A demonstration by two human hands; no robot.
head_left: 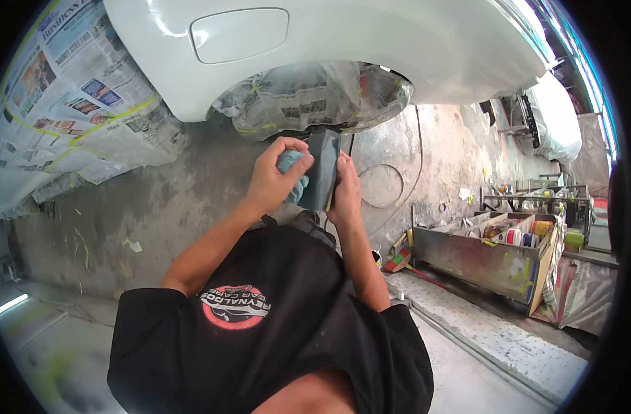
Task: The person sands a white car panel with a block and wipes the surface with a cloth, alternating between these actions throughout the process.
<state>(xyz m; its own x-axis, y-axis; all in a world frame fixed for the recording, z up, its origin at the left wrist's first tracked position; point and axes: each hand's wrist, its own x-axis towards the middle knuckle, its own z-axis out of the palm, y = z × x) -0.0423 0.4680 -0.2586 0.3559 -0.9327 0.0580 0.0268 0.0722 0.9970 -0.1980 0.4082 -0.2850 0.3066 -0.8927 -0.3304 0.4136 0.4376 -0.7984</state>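
In the head view, my left hand (269, 176) has its fingers wrapped round a crumpled blue-green cloth (292, 181). Right beside the cloth is a dark grey flat piece (322, 169), held upright in front of my body. My right hand (346, 190) grips the right edge of this piece, with its fingers partly hidden behind it. Beyond both hands, a pale car body panel (315, 55) curves over a wheel covered in newspaper and plastic (308, 103).
Newspaper-covered bodywork (87, 96) stands at the upper left. A hose (402, 188) lies looped on the concrete floor (143, 214). At the right are a metal bin of tape rolls and supplies (474, 257) and a plastic-wrapped part (553, 117).
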